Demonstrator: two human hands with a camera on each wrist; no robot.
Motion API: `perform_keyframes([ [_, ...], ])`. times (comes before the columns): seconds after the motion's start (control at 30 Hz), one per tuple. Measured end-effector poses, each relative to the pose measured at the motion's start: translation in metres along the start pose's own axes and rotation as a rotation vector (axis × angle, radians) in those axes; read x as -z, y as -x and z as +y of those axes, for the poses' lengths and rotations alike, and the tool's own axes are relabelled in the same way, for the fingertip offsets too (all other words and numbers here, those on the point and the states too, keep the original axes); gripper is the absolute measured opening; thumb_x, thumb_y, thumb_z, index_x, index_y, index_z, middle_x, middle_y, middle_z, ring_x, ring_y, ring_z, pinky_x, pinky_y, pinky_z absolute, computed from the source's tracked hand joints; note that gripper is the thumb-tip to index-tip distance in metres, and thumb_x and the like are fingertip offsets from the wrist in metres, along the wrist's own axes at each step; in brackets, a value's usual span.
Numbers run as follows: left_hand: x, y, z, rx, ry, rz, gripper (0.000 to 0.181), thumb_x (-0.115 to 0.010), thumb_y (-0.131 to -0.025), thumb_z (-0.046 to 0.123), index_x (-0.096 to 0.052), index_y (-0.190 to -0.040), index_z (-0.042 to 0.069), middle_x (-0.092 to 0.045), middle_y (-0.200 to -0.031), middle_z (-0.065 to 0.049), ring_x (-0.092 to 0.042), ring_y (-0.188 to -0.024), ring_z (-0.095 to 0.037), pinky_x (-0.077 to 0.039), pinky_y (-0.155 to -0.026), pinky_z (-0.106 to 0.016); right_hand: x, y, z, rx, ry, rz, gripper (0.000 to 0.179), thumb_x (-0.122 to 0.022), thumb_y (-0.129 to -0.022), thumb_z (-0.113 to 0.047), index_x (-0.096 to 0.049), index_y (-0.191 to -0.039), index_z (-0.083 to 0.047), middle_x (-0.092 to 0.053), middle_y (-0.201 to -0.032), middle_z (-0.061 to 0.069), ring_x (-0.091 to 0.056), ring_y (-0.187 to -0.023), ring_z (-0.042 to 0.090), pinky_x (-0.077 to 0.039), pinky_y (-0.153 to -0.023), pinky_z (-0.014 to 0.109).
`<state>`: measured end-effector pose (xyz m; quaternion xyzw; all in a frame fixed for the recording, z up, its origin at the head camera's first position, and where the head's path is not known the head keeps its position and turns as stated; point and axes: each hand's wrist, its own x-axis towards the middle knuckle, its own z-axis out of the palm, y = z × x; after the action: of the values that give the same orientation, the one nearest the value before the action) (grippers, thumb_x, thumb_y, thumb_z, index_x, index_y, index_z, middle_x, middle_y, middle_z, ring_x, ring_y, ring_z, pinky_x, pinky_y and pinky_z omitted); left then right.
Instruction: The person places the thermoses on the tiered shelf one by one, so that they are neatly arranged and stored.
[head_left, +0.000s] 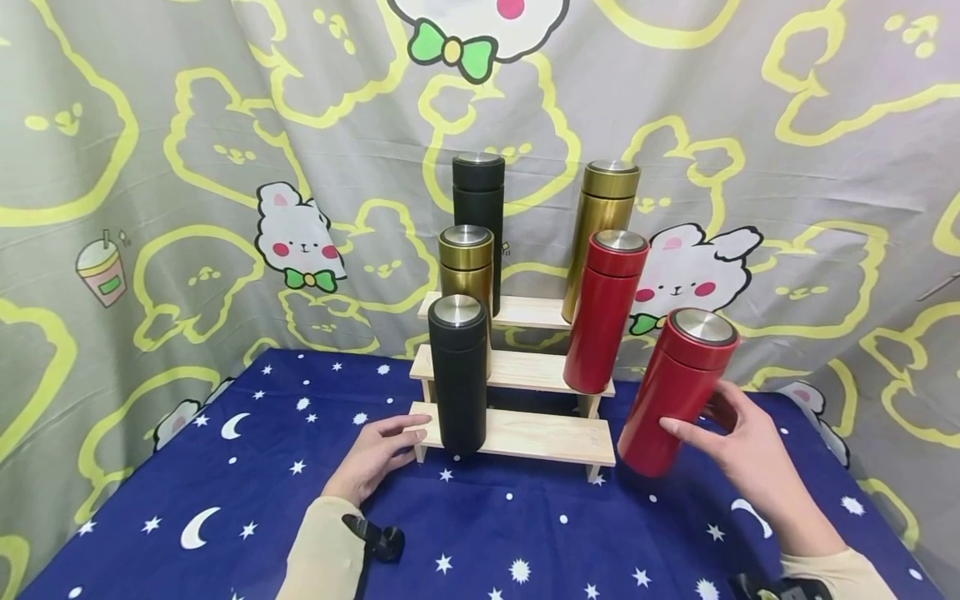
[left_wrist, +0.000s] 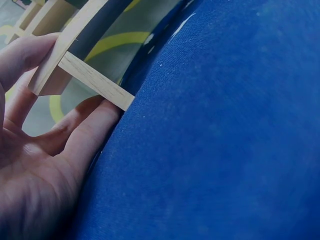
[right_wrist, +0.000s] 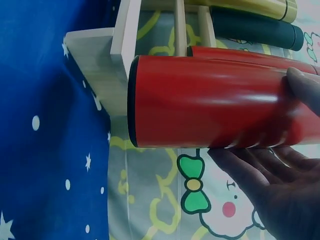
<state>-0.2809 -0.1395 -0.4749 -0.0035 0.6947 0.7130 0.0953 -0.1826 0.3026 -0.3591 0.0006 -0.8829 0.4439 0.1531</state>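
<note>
My right hand (head_left: 753,446) grips a red thermos bottle (head_left: 670,408) by its side, thumb in front and fingers behind. Slightly tilted, the bottle hangs just right of a three-step wooden display rack (head_left: 551,435). In the right wrist view its dark base (right_wrist: 133,102) is beside the lowest shelf's end. My left hand (head_left: 378,457) holds the left end of that lowest shelf; in the left wrist view the thumb (left_wrist: 30,55) lies on the board and fingers reach by its leg (left_wrist: 95,80). A black thermos (head_left: 460,383) stands on the lowest step's left part.
On the middle step stand a gold thermos (head_left: 467,254) at left and another red thermos (head_left: 606,312) at right. The top step bears a black thermos (head_left: 478,196) and a gold thermos (head_left: 602,225). A blue star-and-moon cloth (head_left: 300,433) covers the table; a patterned curtain (head_left: 217,142) hangs behind.
</note>
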Motion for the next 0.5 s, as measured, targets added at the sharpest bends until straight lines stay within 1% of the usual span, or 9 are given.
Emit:
perform_keyframes([
  [0.1, 0.0, 0.0, 0.0, 0.002, 0.001, -0.001, 0.033, -0.077, -0.086, 0.013, -0.072, -0.117, 0.005, -0.057, -0.131, -0.013, -0.059, -0.109, -0.027, -0.05, -0.093, -0.047, -0.002, 0.001, -0.003, 0.016, -0.017, 0.001, 0.069, -0.078, -0.086, -0.027, -0.045, -0.144, -0.009, -0.058, -0.127, 0.014, -0.054, -0.107, 0.007, -0.044, -0.08, 0.015],
  [0.17, 0.0, 0.0, 0.0, 0.003, 0.004, -0.002, 0.033, -0.077, -0.086, 0.013, -0.072, -0.117, 0.005, -0.057, -0.131, -0.013, -0.059, -0.108, -0.027, -0.05, -0.093, -0.046, -0.005, 0.002, -0.006, 0.029, -0.035, -0.003, 0.067, -0.078, -0.086, -0.026, -0.046, -0.143, -0.009, -0.058, -0.126, 0.013, -0.053, -0.106, 0.002, -0.045, -0.08, 0.014],
  [0.33, 0.0, 0.0, 0.0, 0.004, 0.008, -0.002, 0.033, -0.077, -0.086, 0.013, -0.072, -0.117, 0.005, -0.057, -0.131, -0.013, -0.06, -0.108, -0.026, -0.05, -0.093, -0.046, -0.011, 0.003, -0.012, 0.05, -0.068, -0.015, 0.067, -0.079, -0.085, -0.025, -0.047, -0.142, -0.009, -0.058, -0.126, 0.012, -0.055, -0.106, 0.001, -0.047, -0.081, 0.015],
  [0.5, 0.0, 0.0, 0.0, 0.001, 0.015, -0.004, 0.033, -0.077, -0.085, 0.013, -0.072, -0.117, 0.005, -0.057, -0.131, -0.013, -0.06, -0.108, -0.026, -0.05, -0.093, -0.047, -0.02, 0.0, -0.017, 0.081, -0.092, -0.009, 0.063, -0.08, -0.085, -0.023, -0.05, -0.138, -0.009, -0.06, -0.122, 0.012, -0.057, -0.103, 0.003, -0.047, -0.082, 0.016],
])
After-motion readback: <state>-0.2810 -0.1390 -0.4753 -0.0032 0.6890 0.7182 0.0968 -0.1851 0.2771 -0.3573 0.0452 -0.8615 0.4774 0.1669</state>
